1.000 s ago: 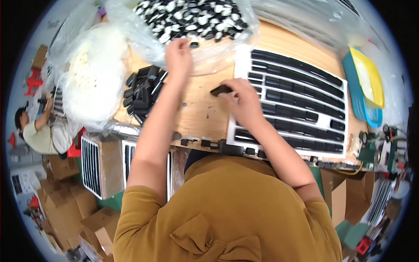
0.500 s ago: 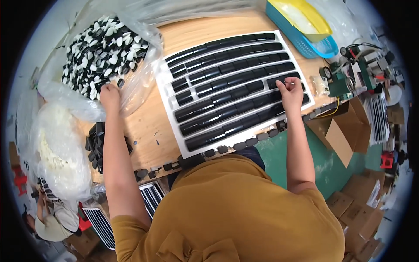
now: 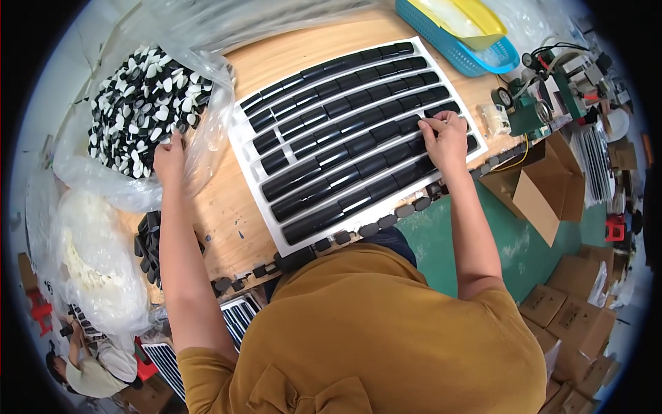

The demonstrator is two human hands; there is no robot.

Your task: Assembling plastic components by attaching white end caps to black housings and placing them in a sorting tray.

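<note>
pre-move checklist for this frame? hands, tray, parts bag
1. Left hand on the parts bag: ok, fingers at the black-and-white caps.
2. Right hand over the tray: ok, fingertips at a right-side row.
3. Piece in right grip: cannot tell, fingers hide it.
4. Tray flat on the table: ok.
5. Tray rows filled: not ok, gaps at the left ends.
6. Loose black parts along the near edge: ok, clear of the tray.

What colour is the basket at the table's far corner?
Blue basket, with yellow inside; seen in the head view.
</note>
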